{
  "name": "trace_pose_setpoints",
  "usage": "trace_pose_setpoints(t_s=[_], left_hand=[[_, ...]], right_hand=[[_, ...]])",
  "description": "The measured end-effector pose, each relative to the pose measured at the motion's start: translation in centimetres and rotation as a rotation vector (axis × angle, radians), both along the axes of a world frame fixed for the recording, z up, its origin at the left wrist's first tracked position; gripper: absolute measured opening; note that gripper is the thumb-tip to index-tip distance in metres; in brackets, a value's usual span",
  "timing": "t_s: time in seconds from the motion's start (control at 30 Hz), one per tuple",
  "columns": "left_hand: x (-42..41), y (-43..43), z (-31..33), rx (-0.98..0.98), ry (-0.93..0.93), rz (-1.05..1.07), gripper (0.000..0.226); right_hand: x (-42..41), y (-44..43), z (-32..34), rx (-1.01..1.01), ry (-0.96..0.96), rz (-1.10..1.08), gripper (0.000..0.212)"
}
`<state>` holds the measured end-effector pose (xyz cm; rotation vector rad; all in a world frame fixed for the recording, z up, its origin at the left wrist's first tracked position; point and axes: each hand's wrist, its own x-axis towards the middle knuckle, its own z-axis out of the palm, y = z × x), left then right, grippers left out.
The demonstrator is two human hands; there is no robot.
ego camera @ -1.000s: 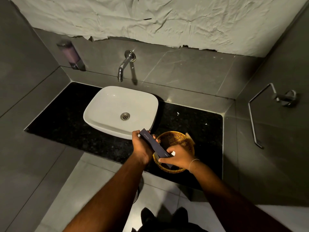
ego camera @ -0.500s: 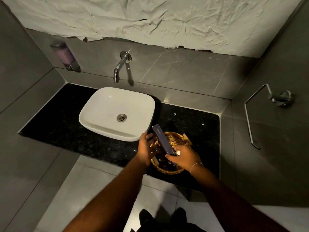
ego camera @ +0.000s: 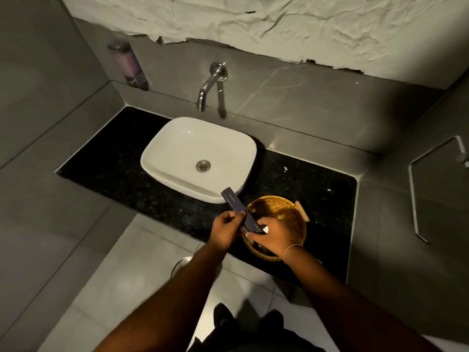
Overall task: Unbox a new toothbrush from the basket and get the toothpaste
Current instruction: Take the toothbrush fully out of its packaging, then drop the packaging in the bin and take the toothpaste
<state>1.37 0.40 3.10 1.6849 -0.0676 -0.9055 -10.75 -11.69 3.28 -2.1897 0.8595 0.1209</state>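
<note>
Toothbrush box (ego camera: 239, 212): dark, slim, held over basket (ego camera: 291, 207) rim on bench (ego camera: 127, 174). Long axis runs up-left toward the sink. Left hand (ego camera: 225, 231) grip closed mid-length; right hand (ego camera: 272, 236) grip pinching near end, likely opening it.

Black speckled stone counter (ego camera: 121, 171), white basin (ego camera: 177, 158) left, woven basket (ego camera: 276, 207) right near front edge

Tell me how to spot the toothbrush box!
Find the white square sink basin on the black stone counter. Just right of it sits a round woven basket. Both hands hold the long, thin dark-blue cardboard box over its rim; nothing else there is dark and straight-edged.
</note>
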Motion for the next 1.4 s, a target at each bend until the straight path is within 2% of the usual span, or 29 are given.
trace_pose_setpoints(t_s=[0.13,0.27,0.4,0.57,0.73,0.87,0.97,1.07,1.2,1.33,1.4], left_hand=[[1.8,5.1,0.0,0.044,-0.059,0.161,0.014],[2.5,12.4,-1.2,0.229,-0.200,0.249,0.017],[2.3,18.8,-3.4,0.423,-0.150,0.318,0.026],[2.6,22.8,-7.1,0.442,-0.062,0.480,0.031],[5.1,23.7,-11.1,0.487,-0.035,0.411,0.039],[6.2,24.7,-13.5,0.553,0.038,0.320,0.055],[6.4,25.0,-14.1,0.594,0.079,0.322,0.063],[6.3,24.6,-14.1,0.607,0.068,0.318,0.058],[6.7,22.9,-12.7,0.539,0.008,0.341,0.042],[7.2,18.0,-10.3,0.414,-0.164,0.317,0.020],[6.6,14.4,-8.3,0.294,-0.229,0.251,0.015]], right_hand=[[3.1,2.5,-0.5,0.059,-0.056,0.015,0.056],[5.8,5.0,-1.2,0.004,-0.018,0.096,0.047],[7.9,7.3,-1.8,-0.024,-0.024,0.146,0.035],[9.0,9.2,-4.0,-0.032,-0.047,0.135,0.021],[8.1,9.2,-5.8,0.011,-0.030,0.118,0.021],[7.1,8.1,-6.2,-0.023,0.046,0.112,0.043],[7.1,7.3,-6.3,-0.033,0.013,0.083,0.049],[7.6,7.1,-6.4,-0.014,-0.007,0.043,0.051],[8.4,7.3,-6.0,0.059,-0.028,-0.062,0.053],[9.5,6.3,-4.7,0.210,-0.099,-0.302,0.045],[9.8,5.3,-3.8,0.321,-0.150,-0.497,0.046]])
